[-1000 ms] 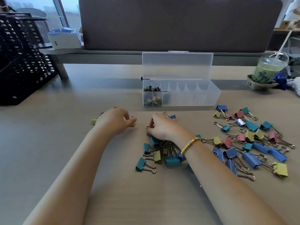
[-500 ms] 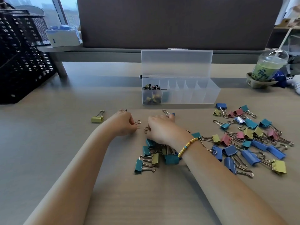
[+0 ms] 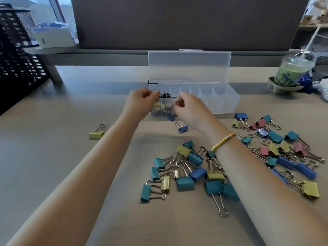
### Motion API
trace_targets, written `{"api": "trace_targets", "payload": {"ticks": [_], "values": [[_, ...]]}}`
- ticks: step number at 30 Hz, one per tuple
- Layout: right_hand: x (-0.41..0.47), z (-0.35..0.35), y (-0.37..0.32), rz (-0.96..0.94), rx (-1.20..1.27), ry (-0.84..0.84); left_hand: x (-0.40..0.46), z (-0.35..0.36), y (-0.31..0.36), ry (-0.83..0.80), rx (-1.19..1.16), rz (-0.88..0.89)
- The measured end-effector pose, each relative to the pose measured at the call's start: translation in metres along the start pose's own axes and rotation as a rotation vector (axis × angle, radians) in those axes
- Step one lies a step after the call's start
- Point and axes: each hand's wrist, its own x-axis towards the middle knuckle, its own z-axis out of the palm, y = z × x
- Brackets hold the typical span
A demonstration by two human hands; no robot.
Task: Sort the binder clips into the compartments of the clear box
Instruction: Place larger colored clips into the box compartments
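Both hands are up at the left end of the clear box (image 3: 221, 102): the left hand (image 3: 140, 103) has its fingers curled round something small and shiny, and the right hand (image 3: 190, 110) pinches a blue clip (image 3: 170, 117) by its wire loops. The box sits open on the desk (image 3: 53, 166), with small clips in its left compartments. More clips lie in a pile (image 3: 188, 171) near the arms, another bunch (image 3: 284, 150) spreads to the right, and one yellow clip (image 3: 96, 134) lies alone on the left.

Frosted plastic box (image 3: 221, 102); clips' (image 3: 184, 182) handles (seemingly metal) glossy.
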Motion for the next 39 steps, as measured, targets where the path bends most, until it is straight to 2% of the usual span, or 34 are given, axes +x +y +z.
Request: {"api": "trace_targets", "payload": {"ticks": [4, 7, 12, 16, 21, 23, 25, 27, 30, 35, 39], "values": [[0.040, -0.021, 0.019, -0.048, 0.102, 0.273, 0.035, 0.020, 0.025, 0.027, -0.037, 0.078], [0.063, -0.025, 0.033, -0.081, 0.016, 0.381, 0.055, 0.032, 0.028, 0.037, -0.079, 0.041], [0.087, -0.017, 0.046, -0.218, -0.304, 0.189, 0.078, 0.035, 0.018, 0.054, -0.080, -0.038], [0.110, -0.011, 0.044, -0.377, -0.588, 0.102, 0.096, 0.039, 0.020, 0.074, -0.137, -0.091], [0.129, -0.008, 0.043, -0.435, -0.857, -0.013, 0.105, 0.048, 0.017, 0.057, -0.161, -0.103], [0.132, -0.007, 0.043, -0.377, -0.791, -0.133, 0.106, 0.050, 0.014, 0.047, -0.158, -0.102], [0.133, -0.012, 0.042, -0.264, -0.615, -0.264, 0.106, 0.050, 0.012, 0.050, -0.160, -0.094], [0.132, -0.022, 0.043, -0.178, -0.442, -0.321, 0.106, 0.051, 0.012, 0.049, -0.161, -0.078], [0.126, -0.035, 0.046, -0.098, -0.242, -0.274, 0.106, 0.052, 0.011, 0.048, -0.139, -0.062], [0.122, -0.036, 0.049, -0.081, -0.334, -0.212, 0.102, 0.051, 0.010, 0.068, -0.125, -0.041], [0.122, -0.030, 0.042, -0.085, -0.197, -0.192, 0.099, 0.049, 0.009, 0.082, -0.071, -0.004]]}}
